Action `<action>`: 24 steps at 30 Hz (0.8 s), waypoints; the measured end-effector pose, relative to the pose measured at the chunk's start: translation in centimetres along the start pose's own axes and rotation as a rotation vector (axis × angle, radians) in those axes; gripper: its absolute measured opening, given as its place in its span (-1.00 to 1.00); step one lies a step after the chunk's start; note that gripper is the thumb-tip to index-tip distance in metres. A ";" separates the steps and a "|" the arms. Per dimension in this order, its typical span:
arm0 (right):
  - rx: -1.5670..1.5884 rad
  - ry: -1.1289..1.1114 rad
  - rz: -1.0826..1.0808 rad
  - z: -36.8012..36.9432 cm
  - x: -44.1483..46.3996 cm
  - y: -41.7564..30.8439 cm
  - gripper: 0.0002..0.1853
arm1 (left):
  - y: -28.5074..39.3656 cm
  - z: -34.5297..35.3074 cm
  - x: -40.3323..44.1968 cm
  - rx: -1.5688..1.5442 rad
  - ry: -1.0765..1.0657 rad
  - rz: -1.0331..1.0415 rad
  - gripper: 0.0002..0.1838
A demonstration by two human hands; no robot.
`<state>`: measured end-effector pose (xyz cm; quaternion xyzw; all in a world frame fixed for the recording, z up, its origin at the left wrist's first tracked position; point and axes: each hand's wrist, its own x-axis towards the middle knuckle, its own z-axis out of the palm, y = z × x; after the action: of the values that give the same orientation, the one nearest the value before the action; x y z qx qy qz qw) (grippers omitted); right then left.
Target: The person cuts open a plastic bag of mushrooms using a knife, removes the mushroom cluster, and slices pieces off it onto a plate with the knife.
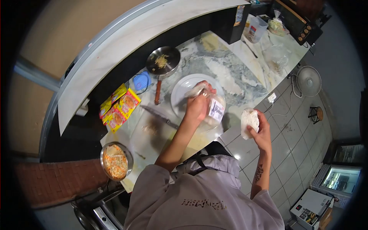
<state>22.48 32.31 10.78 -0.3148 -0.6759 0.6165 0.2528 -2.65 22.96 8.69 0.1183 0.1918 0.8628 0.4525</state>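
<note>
My left hand (196,108) is closed on a clear plastic package (217,110) with a white printed label, held over a white plate (178,90). The package's upper end is partly hidden by my fingers. Off the counter's edge, above the tiled floor, my right hand (260,130) grips a white, rough-surfaced rounded lump (250,120); what it is made of I cannot tell. A knife (161,115) lies left of the plate, by a pale cutting board (143,140).
A pan (163,61) holds some shredded food. Near it are a blue plastic item (142,81) and yellow sachets (122,109). Shredded orange and white food fills a metal bowl (115,161) at the counter's left corner. A fan (309,81) and stool (316,114) stand right.
</note>
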 end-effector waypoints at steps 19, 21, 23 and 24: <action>0.064 0.192 0.030 -5.6 9.2 1.9 -0.38 | -13.8 -4.4 18.0 0.956 0.067 0.068 -0.58; 0.016 0.110 -0.005 -4.0 10.6 1.6 -0.36 | -9.6 -2.1 13.6 1.111 0.056 0.080 -0.57; -0.031 0.000 -0.033 -1.7 12.0 1.0 -0.36 | -6.2 -3.4 9.7 1.016 -0.032 -0.059 -0.52; -0.086 -0.063 -0.066 -0.3 12.6 0.6 -0.36 | -4.6 -3.5 7.4 1.023 0.017 -0.032 -0.52</action>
<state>14.34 41.83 9.64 -0.2832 -0.7194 0.5880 0.2378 -4.73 30.68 3.78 0.3149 0.5951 0.6524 0.3481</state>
